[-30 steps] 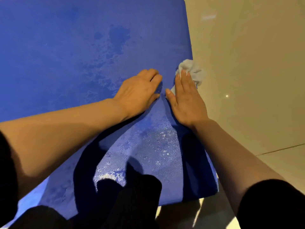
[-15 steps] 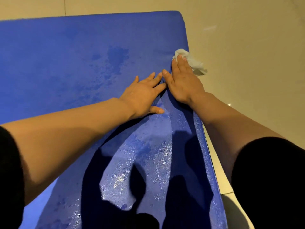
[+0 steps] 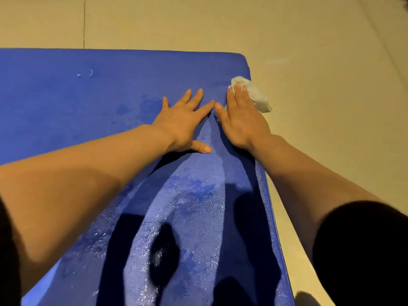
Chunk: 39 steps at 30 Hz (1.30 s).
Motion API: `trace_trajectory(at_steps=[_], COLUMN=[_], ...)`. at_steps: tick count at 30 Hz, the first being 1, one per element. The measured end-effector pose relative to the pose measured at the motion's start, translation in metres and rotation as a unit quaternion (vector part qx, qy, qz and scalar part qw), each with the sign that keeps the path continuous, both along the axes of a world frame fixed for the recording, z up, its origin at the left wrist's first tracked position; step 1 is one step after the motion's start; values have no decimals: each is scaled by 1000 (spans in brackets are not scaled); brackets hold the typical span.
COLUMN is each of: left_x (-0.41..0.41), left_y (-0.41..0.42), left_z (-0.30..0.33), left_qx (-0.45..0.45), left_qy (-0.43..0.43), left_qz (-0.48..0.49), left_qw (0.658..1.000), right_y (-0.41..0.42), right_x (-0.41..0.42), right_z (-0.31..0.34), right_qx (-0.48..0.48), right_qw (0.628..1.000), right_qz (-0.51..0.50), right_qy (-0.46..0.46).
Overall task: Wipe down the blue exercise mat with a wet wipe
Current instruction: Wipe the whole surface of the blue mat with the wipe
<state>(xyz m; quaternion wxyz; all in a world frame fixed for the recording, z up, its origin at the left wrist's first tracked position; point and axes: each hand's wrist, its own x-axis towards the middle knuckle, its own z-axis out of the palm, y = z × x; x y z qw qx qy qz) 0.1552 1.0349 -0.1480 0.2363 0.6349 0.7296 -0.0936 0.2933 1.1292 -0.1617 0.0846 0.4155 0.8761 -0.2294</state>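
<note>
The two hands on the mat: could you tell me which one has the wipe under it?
The right hand, at the mat's right edge, presses the wet wipe; the left hand lies bare.

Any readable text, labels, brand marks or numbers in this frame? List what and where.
None: no print shows on the blue mat, the wet wipe or the floor tiles. Two small pale flecks near the mat's far edge are not characters.
</note>
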Motion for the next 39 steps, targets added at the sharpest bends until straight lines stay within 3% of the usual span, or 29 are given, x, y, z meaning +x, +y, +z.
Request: trace_trajectory(at_steps=[8, 18, 24, 28, 31, 35, 39], left_x=[-1, 2, -21, -25, -21, -23, -23], left_y=[-2, 1, -23, -14, -11, -12, -15], left_z=[-1, -2, -8, -4, -5, -7, -9], left_qx=[18, 20, 77, 61, 51, 47, 58], left_qy=[31, 27, -61, -46, -44, -37, -35], left_qz=[-9, -3, 74, 55, 51, 46, 49], left_qw=[999, 999, 992, 996, 996, 997, 997], right_y=[-12, 59, 29, 48, 66, 62, 57], right_x=[16, -43, -15, -22, -50, -82, -71], right_z=[0, 5, 6, 9, 13, 8, 6], right_qx=[20, 4, 11, 17, 0, -18, -30], right_qw=[998, 999, 998, 995, 998, 1000, 997], right_qz=[44, 33, 64, 94, 54, -4, 68], right_qy=[34, -41, -3, -28, -43, -9, 21])
